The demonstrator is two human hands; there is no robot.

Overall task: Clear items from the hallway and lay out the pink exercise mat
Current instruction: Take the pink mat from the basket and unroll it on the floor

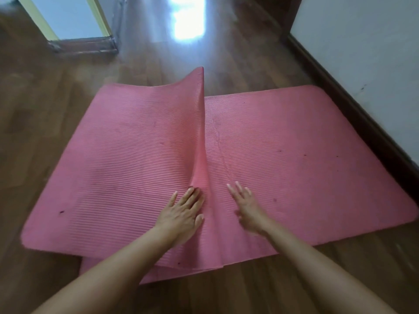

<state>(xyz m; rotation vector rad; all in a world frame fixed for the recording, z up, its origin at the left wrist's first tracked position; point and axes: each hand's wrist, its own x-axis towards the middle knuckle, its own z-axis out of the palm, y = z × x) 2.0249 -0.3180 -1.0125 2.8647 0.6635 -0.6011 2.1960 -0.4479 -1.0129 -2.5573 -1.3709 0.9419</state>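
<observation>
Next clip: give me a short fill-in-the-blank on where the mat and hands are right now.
1. The mat lies on a floor made of ____.
2. A raised ____ runs up the middle of the mat.
3. The left hand and the right hand rest with fingers ____.
4. The wall stands on the person's ____ side.

Missing words: wood; fold; open; right

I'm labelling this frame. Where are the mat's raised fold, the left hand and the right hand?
raised fold (pixel 199 123), head view, upper ridge of the mat's hump
left hand (pixel 181 214), head view, back of the hand
right hand (pixel 248 209), head view, back of the hand
</observation>
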